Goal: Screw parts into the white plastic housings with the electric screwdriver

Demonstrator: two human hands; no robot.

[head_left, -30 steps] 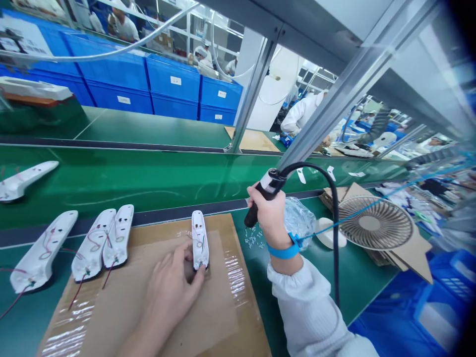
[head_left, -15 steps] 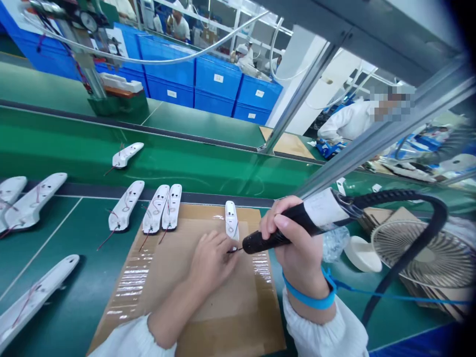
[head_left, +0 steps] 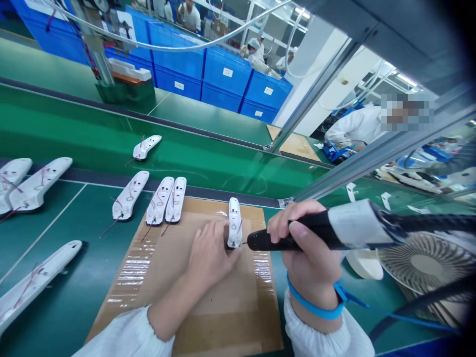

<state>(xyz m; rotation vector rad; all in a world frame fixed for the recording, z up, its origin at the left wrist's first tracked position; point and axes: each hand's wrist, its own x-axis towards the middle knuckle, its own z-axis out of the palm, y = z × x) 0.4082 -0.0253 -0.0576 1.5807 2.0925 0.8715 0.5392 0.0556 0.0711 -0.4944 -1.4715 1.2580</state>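
Observation:
My right hand (head_left: 310,243) is wrapped around a black electric screwdriver (head_left: 349,225) with a pale band on its body. It points left, and its thin bit reaches the lower end of a small white plastic housing (head_left: 234,220). That housing lies on a cardboard sheet (head_left: 208,317). My left hand (head_left: 210,253) grips the housing's near end from the left, thumb below and fingers at its side. Further left rest two similar white housings (head_left: 175,198) with thin wires trailing out. A blue wrist strap (head_left: 316,307) circles my right wrist.
More wired white housings (head_left: 130,196) lie left, one on the green conveyor belt (head_left: 208,153). A round fan grille (head_left: 424,263) and a thick cable (head_left: 435,225) are at right. A metal post (head_left: 316,89) rises behind; blue bins (head_left: 226,74) and a co-worker (head_left: 353,121) are beyond.
The screwdriver has swung nearer level, and its cable now runs straight right. My left hand's fingers have shifted, uncovering more of the housing. The housing on the belt has moved right; the whole view has shifted slightly.

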